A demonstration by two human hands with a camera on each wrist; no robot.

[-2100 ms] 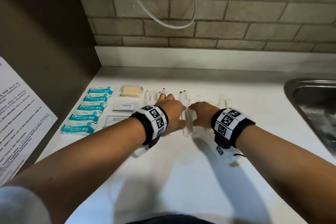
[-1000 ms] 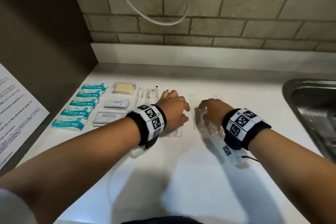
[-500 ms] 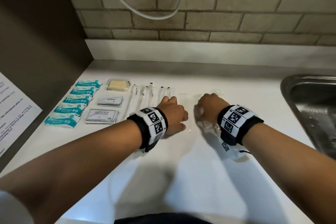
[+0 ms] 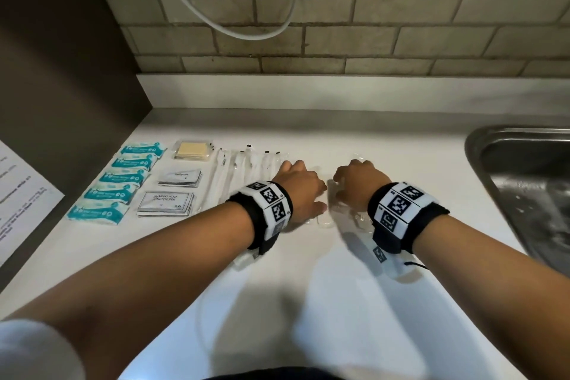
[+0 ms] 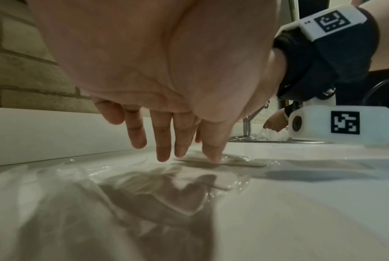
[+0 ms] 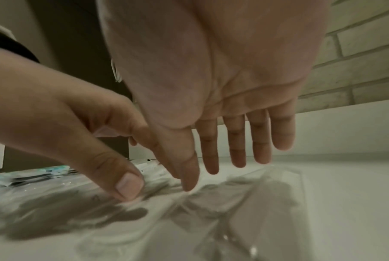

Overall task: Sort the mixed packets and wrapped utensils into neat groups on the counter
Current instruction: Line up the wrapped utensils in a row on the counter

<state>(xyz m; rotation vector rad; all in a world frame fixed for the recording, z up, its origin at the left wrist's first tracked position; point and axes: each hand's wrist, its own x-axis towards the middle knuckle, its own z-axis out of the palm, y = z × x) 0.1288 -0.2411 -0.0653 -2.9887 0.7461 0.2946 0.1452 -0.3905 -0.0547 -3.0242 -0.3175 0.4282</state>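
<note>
On the white counter (image 4: 308, 302) lie a column of teal packets (image 4: 123, 182), a yellow packet (image 4: 192, 150), toothpaste sachets (image 4: 180, 177) and shampoo sachets (image 4: 166, 203). A row of clear-wrapped utensils (image 4: 240, 173) lies to their right. My left hand (image 4: 303, 191) rests at the right end of that row. Its straight fingers (image 5: 162, 150) and thumb touch a clear wrapper (image 5: 238, 161). My right hand (image 4: 354, 182) is spread over loose clear wrappers (image 4: 354, 216). Its fingers (image 6: 238, 155) are straight, and its thumb tip presses the plastic (image 6: 222, 211). Neither hand grips anything.
A steel sink (image 4: 475, 145) takes up the right edge. At its faucet (image 5: 248, 127) another person's hand (image 5: 275, 124) is under running water. A dark panel (image 4: 61, 71) with a printed sheet (image 4: 18, 194) bounds the left. A cable (image 4: 246, 34) hangs on the brick wall behind.
Over two seconds my hands have drawn apart a little. The left has settled at the end of the utensil row, and the right stays on the loose wrappers. The last half second shows little difference.
</note>
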